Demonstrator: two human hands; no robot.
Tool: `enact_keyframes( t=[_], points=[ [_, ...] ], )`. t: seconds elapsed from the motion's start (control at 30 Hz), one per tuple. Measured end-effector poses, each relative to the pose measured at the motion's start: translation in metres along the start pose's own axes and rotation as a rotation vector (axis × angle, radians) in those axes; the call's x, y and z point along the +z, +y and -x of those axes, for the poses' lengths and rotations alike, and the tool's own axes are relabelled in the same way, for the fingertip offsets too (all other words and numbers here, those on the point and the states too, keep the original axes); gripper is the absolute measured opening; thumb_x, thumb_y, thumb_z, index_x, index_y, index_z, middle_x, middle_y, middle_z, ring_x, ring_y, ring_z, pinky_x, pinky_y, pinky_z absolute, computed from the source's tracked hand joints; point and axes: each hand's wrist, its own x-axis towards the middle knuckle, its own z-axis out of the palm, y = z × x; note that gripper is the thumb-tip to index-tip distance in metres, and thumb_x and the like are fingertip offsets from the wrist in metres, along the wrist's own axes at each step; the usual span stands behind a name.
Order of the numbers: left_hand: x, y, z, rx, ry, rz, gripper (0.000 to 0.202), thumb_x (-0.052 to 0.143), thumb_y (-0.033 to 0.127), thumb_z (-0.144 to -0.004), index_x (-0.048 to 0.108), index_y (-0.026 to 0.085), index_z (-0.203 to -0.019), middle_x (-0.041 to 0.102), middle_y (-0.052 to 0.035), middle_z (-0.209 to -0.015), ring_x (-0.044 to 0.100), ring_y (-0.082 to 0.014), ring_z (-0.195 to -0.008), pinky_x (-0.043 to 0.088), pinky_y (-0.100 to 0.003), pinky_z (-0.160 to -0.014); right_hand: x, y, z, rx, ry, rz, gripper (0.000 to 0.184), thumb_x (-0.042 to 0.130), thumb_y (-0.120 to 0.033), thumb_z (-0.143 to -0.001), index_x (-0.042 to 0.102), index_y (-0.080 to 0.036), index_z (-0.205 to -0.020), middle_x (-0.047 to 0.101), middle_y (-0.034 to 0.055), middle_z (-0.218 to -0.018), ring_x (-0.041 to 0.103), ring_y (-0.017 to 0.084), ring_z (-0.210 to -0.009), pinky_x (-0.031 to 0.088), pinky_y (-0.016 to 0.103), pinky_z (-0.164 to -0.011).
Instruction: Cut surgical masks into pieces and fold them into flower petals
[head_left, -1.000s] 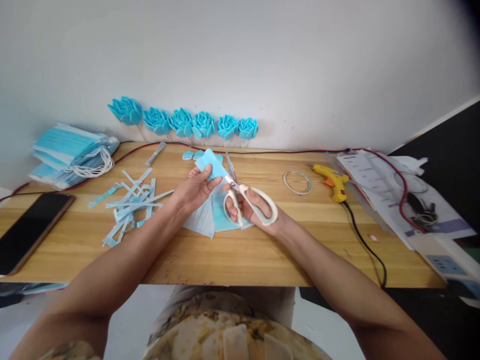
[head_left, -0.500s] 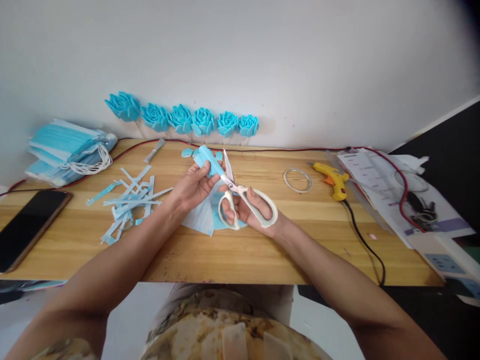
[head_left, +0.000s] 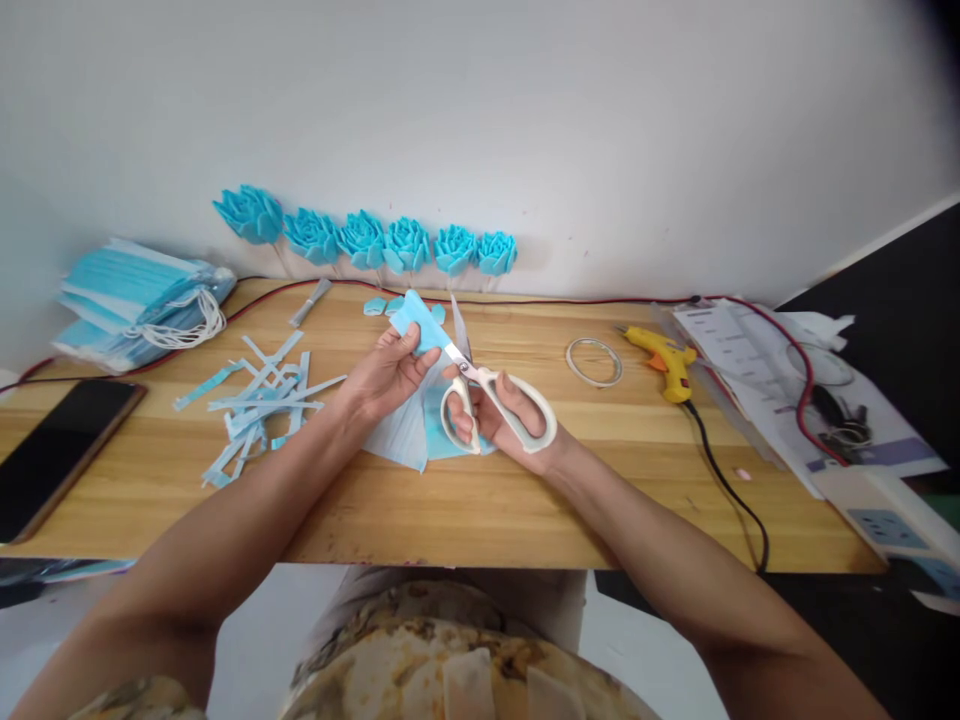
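Note:
My left hand [head_left: 384,377] pinches a small folded piece of light blue fabric [head_left: 416,318] above the wooden table [head_left: 465,500]. My right hand [head_left: 501,410] grips white-handled scissors [head_left: 487,395], their blades open around the right edge of the blue piece. Flat pieces of blue mask fabric [head_left: 411,435] lie on the table under both hands. A few small cut blue petals [head_left: 377,306] rest just beyond the held piece.
Several blue fabric roses [head_left: 364,240] lean on the wall. A stack of face masks [head_left: 135,300] and cut strips [head_left: 259,400] lie left, a phone [head_left: 56,450] far left. A tape ring [head_left: 595,361], yellow glue gun [head_left: 664,357] with cord, papers [head_left: 757,370] and cables lie right.
The blue piece has been turned in my left hand from a broad face to a pointed shape. The scissor blades have opened around its edge.

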Motion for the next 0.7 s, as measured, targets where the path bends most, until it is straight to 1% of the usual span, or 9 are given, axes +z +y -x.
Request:
enact_keyframes(
  t=[0.17, 0.3, 0.4, 0.5, 0.6, 0.7],
  points=[
    [-0.0001, 0.0004, 0.0008, 0.013, -0.022, 0.001, 0.026, 0.048, 0.003, -0.1, 0.069, 0.016, -0.107, 0.069, 0.0038, -0.07, 0.068, -0.0056, -0.057, 0.059, -0.013, -0.061, 0.0027, -0.0017, 0.0009, 0.023, 0.004, -0.037, 0.058, 0.069, -0.069, -0.08, 0.066, -0.02, -0.109, 0.059, 0.001, -0.079, 0.05, 0.012, -0.063, 0.043, 0.026, -0.055],
    [0.0, 0.0001, 0.0014, 0.01, -0.041, -0.001, 0.021, 0.054, 0.005, -0.099, 0.069, 0.017, -0.108, 0.072, 0.0028, -0.077, 0.068, -0.0053, -0.057, 0.059, -0.013, -0.061, 0.0043, -0.004, 0.0016, 0.044, 0.03, -0.06, 0.055, 0.068, -0.068, -0.082, 0.066, -0.018, -0.105, 0.059, 0.0002, -0.074, 0.048, 0.011, -0.057, 0.041, 0.025, -0.051],
    [0.0009, -0.0002, 0.0016, 0.016, -0.043, 0.003, 0.023, 0.057, 0.005, -0.097, 0.069, 0.018, -0.113, 0.072, 0.0034, -0.076, 0.069, -0.0055, -0.058, 0.059, -0.012, -0.062, 0.0043, -0.0051, 0.0019, 0.067, 0.047, -0.068, 0.056, 0.065, -0.07, -0.084, 0.066, -0.017, -0.103, 0.059, -0.0006, -0.07, 0.044, 0.009, -0.052, 0.037, 0.024, -0.046],
    [0.0015, -0.0005, 0.0015, 0.021, -0.043, 0.005, 0.025, 0.056, 0.004, -0.097, 0.069, 0.017, -0.115, 0.071, 0.0036, -0.073, 0.068, -0.0055, -0.057, 0.058, -0.012, -0.061, 0.0031, -0.0048, 0.0023, 0.064, 0.026, -0.072, 0.058, 0.061, -0.071, -0.085, 0.067, -0.017, -0.104, 0.057, -0.002, -0.067, 0.041, 0.008, -0.048, 0.034, 0.023, -0.042],
    [0.0009, -0.0009, 0.0011, 0.023, -0.048, 0.009, 0.028, 0.05, 0.003, -0.1, 0.069, 0.017, -0.115, 0.071, 0.0035, -0.072, 0.068, -0.0055, -0.057, 0.058, -0.012, -0.06, 0.0022, -0.0042, 0.0027, 0.068, -0.002, -0.087, 0.058, 0.064, -0.072, -0.084, 0.067, -0.017, -0.103, 0.057, -0.0029, -0.066, 0.04, 0.007, -0.046, 0.033, 0.021, -0.04],
    [-0.0005, -0.0011, 0.0008, 0.019, -0.053, 0.009, 0.028, 0.051, 0.004, -0.099, 0.069, 0.018, -0.115, 0.072, 0.0035, -0.074, 0.069, -0.0057, -0.058, 0.059, -0.013, -0.06, 0.0028, -0.0042, 0.0027, 0.094, 0.027, -0.096, 0.059, 0.062, -0.073, -0.084, 0.067, -0.018, -0.104, 0.056, -0.0035, -0.065, 0.039, 0.006, -0.045, 0.032, 0.021, -0.039]
  ],
)
